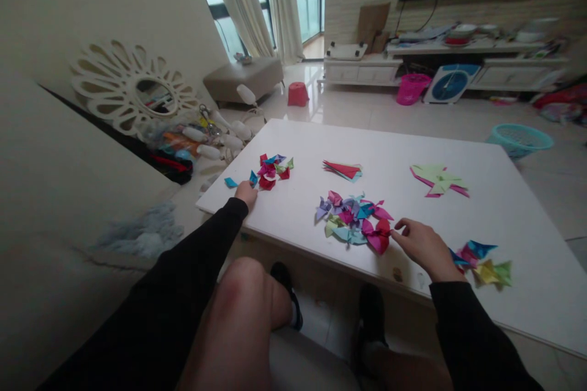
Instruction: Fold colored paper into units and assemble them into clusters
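My left hand [247, 194] is at the table's left side, its fingers closed on a small blue origami piece [253, 178] beside a pile of red, pink, green and blue origami pieces [268, 172]. Another blue piece [230, 182] lies just left of it. Near the front edge, my right hand [424, 247] pinches the tip of a red paper crane [380, 237] between thumb and finger. That crane rests at the right end of a larger cluster of colourful paper cranes [347, 215]. More cranes [490, 272], blue, yellow and green, lie right of this hand, partly hidden by it.
Farther back on the white table [302, 140] are a stack of red and teal folded paper [343, 170] and a green and pink folded stack [440, 180]. A teal basket [521, 139] stands beyond the right corner. White lamp-like shapes [229, 140] crowd the left corner.
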Action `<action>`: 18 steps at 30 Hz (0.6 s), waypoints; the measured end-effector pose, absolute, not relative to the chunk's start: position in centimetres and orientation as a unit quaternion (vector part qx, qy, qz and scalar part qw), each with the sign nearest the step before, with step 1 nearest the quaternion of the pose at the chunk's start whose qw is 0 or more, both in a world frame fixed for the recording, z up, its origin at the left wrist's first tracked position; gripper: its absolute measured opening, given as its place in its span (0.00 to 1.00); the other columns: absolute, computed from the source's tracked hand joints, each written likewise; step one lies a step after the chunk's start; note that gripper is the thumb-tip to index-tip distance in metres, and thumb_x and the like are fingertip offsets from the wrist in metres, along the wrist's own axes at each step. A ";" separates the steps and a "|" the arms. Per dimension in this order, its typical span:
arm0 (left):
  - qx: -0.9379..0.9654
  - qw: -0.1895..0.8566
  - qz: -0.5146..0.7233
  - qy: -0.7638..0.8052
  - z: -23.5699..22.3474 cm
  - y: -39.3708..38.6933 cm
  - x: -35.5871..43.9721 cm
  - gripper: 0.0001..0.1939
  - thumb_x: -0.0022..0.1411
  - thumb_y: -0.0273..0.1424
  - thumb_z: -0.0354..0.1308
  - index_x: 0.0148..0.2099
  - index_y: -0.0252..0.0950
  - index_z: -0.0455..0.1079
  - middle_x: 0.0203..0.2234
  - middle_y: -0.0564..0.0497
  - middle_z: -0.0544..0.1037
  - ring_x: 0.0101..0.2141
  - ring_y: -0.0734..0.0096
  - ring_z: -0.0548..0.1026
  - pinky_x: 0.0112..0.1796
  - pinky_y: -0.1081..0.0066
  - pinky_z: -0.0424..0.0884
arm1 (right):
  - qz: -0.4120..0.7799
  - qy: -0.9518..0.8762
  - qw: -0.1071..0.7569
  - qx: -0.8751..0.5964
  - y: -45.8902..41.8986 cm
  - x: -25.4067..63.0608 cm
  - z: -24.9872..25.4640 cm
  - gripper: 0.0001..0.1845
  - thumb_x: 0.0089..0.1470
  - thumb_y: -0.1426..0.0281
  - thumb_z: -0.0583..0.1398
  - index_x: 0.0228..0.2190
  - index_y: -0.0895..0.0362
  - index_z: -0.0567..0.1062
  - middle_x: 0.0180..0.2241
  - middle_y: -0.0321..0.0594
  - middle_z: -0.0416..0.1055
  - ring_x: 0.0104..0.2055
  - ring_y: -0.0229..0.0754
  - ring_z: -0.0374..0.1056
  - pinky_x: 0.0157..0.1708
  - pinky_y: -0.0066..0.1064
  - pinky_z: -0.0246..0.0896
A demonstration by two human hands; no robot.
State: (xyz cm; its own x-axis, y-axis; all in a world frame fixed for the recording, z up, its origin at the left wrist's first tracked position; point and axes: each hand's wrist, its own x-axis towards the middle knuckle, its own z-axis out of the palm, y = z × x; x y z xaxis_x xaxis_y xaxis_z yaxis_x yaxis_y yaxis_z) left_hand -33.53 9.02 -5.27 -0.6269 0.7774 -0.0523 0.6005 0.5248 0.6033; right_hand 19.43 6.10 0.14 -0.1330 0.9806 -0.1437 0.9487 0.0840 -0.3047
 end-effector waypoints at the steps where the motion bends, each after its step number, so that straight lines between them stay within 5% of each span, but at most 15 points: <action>1: 0.408 0.153 0.263 0.861 -4.7 8.6 -33.5 0.11 0.49 0.19 0.62 0.38 0.30 0.72 0.33 0.42 0.79 0.46 0.54 0.75 0.51 0.61 0.66 | 0.165 -0.734 0.054 -0.656 6.0 19.2 0.4 0.14 0.57 0.58 0.58 0.37 0.52 0.78 0.31 0.43 0.79 0.35 0.50 0.74 0.30 0.34 0.57; 14: 0.725 0.138 0.119 0.664 6.0 -1.3 -18.6 0.02 0.53 0.28 0.66 0.32 0.40 0.78 0.32 0.49 0.79 0.36 0.67 0.76 0.43 0.72 0.69 | 0.233 -0.819 0.279 -0.443 3.4 13.1 3.7 0.09 0.57 0.66 0.61 0.30 0.57 0.79 0.31 0.41 0.77 0.33 0.42 0.70 0.36 0.31 0.61; 18: 0.875 0.063 0.009 0.480 8.3 -3.0 -13.8 0.05 0.61 0.27 0.61 0.34 0.40 0.78 0.33 0.50 0.79 0.36 0.69 0.77 0.38 0.74 0.68 | 0.243 -0.837 0.341 -0.352 1.5 9.9 4.1 0.07 0.57 0.66 0.63 0.34 0.57 0.81 0.36 0.45 0.76 0.42 0.47 0.71 0.46 0.37 0.64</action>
